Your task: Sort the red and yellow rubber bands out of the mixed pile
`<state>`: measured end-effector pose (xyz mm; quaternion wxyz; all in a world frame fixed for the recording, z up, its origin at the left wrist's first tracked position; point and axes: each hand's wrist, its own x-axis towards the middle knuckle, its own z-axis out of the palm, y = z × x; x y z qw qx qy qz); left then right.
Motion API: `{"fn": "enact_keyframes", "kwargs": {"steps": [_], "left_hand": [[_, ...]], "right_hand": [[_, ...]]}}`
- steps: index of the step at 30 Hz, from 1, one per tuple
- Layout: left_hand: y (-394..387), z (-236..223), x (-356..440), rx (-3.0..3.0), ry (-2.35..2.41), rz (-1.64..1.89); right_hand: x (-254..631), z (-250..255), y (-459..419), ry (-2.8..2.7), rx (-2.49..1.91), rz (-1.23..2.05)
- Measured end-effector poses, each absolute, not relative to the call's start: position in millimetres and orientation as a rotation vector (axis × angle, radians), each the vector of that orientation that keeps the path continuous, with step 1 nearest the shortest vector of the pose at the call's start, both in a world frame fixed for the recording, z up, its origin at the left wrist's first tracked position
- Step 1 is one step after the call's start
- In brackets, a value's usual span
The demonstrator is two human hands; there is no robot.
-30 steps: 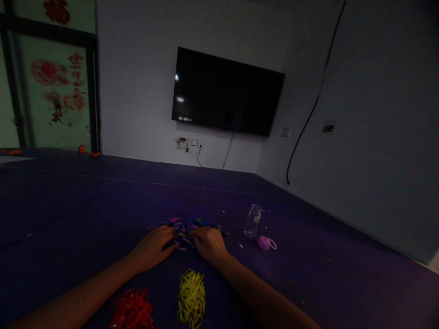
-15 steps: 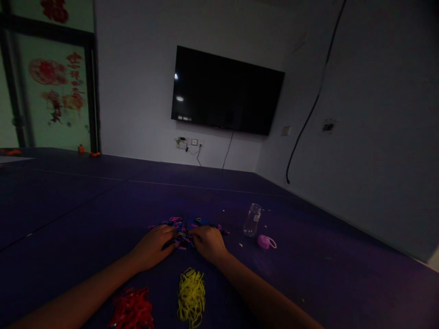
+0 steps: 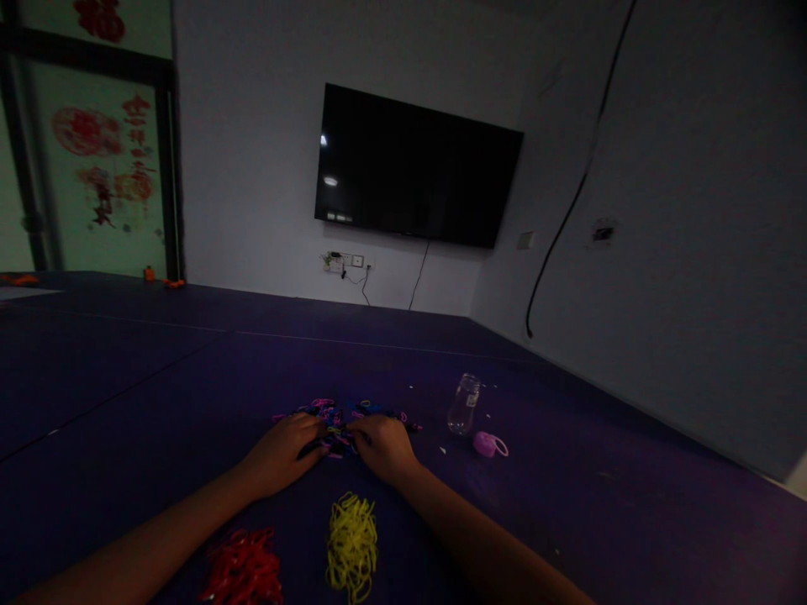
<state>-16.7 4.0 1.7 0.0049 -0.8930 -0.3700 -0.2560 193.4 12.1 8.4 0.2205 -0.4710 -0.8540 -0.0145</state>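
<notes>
A mixed pile of small rubber bands, blue, black and pink with a little yellow, lies on the dark purple tabletop. My left hand rests at the pile's left side, its thumb apart from the fingers and nothing visible between them. On the right side, my right hand reaches into the bands with bent fingers pressed together; what its fingertips hold is hidden. Closer to me, between my forearms, lie a heap of yellow rubber bands and a heap of red rubber bands.
To the right of my hands a clear bottle stands uncapped, with a pink lid with a loop beside it. White scraps lie nearby. Orange objects sit at the far left. A television hangs on the wall beyond.
</notes>
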Motion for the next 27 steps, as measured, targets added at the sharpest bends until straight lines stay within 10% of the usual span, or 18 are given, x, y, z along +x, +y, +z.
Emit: {"fn": "enact_keyframes", "kwargs": {"steps": [27], "left_hand": [[5.2,0.3,-17.0,-2.8,-1.162,-0.797]], "right_hand": [[193.8,7.5,13.4,-2.356,-1.288,-0.029]]}}
